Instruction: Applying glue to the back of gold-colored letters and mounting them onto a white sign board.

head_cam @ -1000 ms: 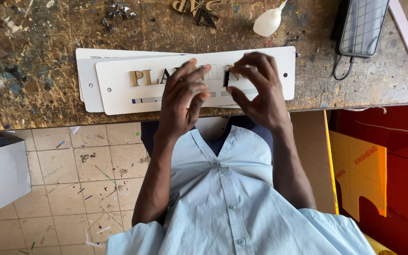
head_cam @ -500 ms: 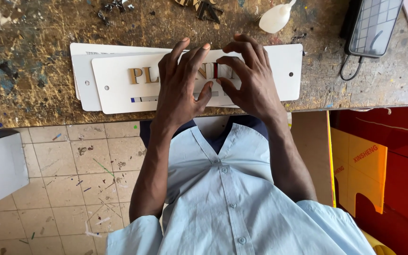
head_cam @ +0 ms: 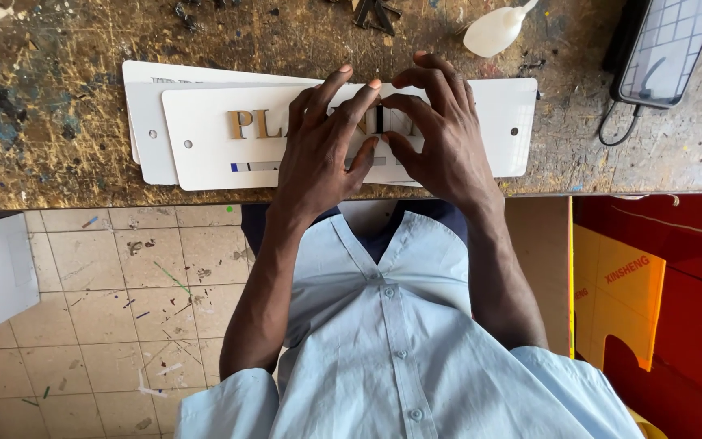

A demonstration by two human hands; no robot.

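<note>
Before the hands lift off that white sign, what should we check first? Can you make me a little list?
1. Both hands on the sign: ok. The left hand and right hand rest on the white sign.
2. Sign flat on the workbench: ok, though it lies on more white plates.
3. Gold letters in a straight row: ok for those showing; the rest are hidden under the fingers.
4. Letter under the fingers stuck down: cannot tell.
5. Glue bottle out of the way: ok, it lies behind the sign.
6. Phone clear of the sign: ok, it sits apart at the right.
</note>
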